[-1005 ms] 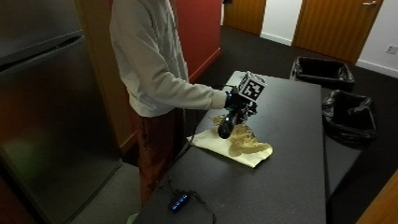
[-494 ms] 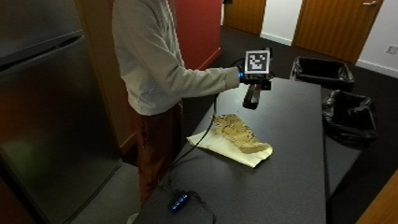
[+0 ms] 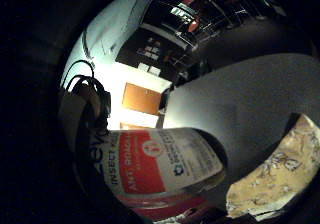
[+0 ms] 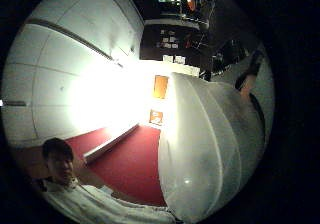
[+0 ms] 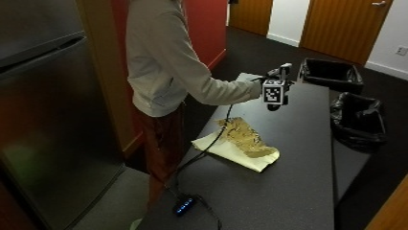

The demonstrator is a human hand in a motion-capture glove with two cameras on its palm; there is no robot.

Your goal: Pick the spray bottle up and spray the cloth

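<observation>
In the outside view my gloved right hand (image 5: 263,82) grips the spray bottle (image 5: 284,72) and holds it in the air above the dark table (image 5: 300,182), beyond the far end of the cloth. The cloth (image 5: 240,142) is yellow with a brown print and lies crumpled on the table, nearer the person's side. In the little finger side palm view the bottle's red and white label (image 3: 160,169) fills the area close to my palm, with the cloth (image 3: 275,179) on the table below it. In the thumb side palm view the bottle's pale body (image 4: 210,149) curves close by.
Two black bins (image 5: 328,74) (image 5: 357,117) stand on the floor past the table's far side. A small black device with a blue light (image 5: 184,205) lies at the near table end, its cable running up to the hand. A steel fridge (image 5: 51,120) stands at the left.
My hand has lifted the bottle from just above the cloth and carried it up and toward the far end of the table. The cloth has stayed in place.
</observation>
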